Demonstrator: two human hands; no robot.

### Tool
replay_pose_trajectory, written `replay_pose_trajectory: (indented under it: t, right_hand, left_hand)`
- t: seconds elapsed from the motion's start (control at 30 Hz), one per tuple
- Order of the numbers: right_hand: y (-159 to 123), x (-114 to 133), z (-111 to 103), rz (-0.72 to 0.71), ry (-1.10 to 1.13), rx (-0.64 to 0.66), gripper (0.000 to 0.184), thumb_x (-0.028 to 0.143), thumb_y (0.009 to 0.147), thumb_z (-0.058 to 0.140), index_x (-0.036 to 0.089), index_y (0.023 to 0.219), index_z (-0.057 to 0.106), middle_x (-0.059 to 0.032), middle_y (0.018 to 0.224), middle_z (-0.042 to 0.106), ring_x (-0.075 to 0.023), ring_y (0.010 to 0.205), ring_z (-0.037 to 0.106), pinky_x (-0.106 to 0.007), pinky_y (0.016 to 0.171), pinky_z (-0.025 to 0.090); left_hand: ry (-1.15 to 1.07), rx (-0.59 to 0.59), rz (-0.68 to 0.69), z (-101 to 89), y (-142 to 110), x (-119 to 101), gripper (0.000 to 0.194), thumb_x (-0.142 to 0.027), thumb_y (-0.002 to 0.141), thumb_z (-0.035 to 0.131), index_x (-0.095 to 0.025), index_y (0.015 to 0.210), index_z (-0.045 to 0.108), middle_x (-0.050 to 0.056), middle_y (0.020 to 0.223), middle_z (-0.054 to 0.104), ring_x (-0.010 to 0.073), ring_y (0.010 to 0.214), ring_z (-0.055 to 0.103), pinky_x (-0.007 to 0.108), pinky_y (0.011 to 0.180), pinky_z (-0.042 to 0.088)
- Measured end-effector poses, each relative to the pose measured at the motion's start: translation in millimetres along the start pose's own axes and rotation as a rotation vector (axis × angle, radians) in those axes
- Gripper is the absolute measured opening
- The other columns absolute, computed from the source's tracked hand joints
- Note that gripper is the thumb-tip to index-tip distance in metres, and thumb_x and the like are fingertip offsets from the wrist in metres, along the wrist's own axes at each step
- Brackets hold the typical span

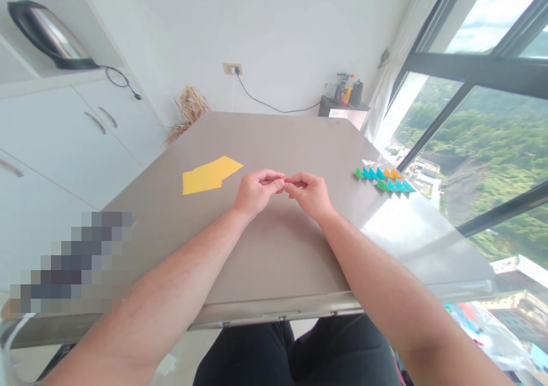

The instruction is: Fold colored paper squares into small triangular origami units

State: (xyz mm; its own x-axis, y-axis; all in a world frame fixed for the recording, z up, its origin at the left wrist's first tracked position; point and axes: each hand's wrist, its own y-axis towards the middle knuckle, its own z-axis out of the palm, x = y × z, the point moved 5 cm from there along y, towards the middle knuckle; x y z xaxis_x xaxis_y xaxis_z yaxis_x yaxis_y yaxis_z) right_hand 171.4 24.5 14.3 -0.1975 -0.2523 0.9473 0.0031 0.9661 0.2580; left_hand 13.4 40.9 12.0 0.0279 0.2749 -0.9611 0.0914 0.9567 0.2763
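Note:
Over the middle of the table, my left hand [256,191] and my right hand [309,192] meet fingertip to fingertip. Both pinch a small orange piece of paper [282,177]; the fingers cover most of it, so its shape is hidden. To the left of my hands lie yellow paper sheets [205,179], overlapping and flat. Two rows of small folded paper boats [381,179] in green, blue and orange stand at the table's right side, apart from my right hand.
The grey table [274,260] reaches from my lap to near the wall. A kettle [55,37] sits on the left counter. Bottles [349,89] stand on a small cabinet behind the table. A large window [479,117] is at the right. A blurred patch covers something at lower left.

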Motion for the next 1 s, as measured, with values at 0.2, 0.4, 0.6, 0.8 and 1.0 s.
replay_pose_trajectory:
  t: [0.2,0.4,0.6,0.8,1.0]
  right_hand:
    - [-0.3,0.9,2.7,0.042,0.094,0.026,0.016,0.033,0.071,0.078,0.019,0.077,0.073,-0.0027,0.074,0.076,-0.0149,0.066,0.068,-0.029,0.065,0.056]
    - [-1.1,1.0,2.7,0.055,0.096,0.044,0.014,0.031,0.072,0.077,0.019,0.079,0.073,-0.0038,0.077,0.077,-0.0169,0.073,0.071,-0.029,0.066,0.058]
    - [-0.6,2.0,3.0,0.060,0.109,0.045,0.017,0.032,0.072,0.077,0.018,0.082,0.072,-0.0040,0.078,0.077,-0.0172,0.075,0.071,-0.029,0.066,0.058]
    - [-0.4,1.8,3.0,0.041,0.068,0.022,0.014,0.028,0.074,0.070,0.018,0.083,0.072,-0.0018,0.077,0.075,-0.0143,0.070,0.069,-0.027,0.065,0.057]
    - [-2.4,5.3,2.1,0.037,0.002,-0.010,0.009,0.025,0.074,0.065,0.020,0.079,0.070,-0.0007,0.074,0.074,-0.0139,0.065,0.066,-0.027,0.061,0.053]
  left_hand:
    - [0.103,0.003,0.043,0.4,-0.9,0.3,0.028,-0.040,0.080,0.075,-0.019,0.097,0.079,0.007,0.091,0.079,0.0226,0.081,0.074,0.038,0.078,0.061]
    - [0.126,0.000,0.035,0.9,-1.2,1.5,0.027,-0.040,0.082,0.073,-0.020,0.098,0.079,0.007,0.092,0.079,0.0236,0.082,0.076,0.039,0.080,0.062]
    - [0.149,0.006,0.033,1.4,-2.1,-1.7,0.026,-0.037,0.082,0.072,-0.020,0.099,0.079,0.005,0.091,0.080,0.0230,0.082,0.076,0.038,0.082,0.063]
    - [0.228,-0.027,0.065,0.7,-3.5,-6.1,0.020,-0.030,0.082,0.068,-0.023,0.096,0.080,0.002,0.088,0.080,0.0208,0.082,0.076,0.034,0.081,0.062]
    - [0.137,-0.007,0.073,4.4,-5.7,-6.9,0.020,-0.029,0.081,0.069,-0.020,0.095,0.081,0.004,0.084,0.079,0.0216,0.079,0.074,0.035,0.081,0.061]
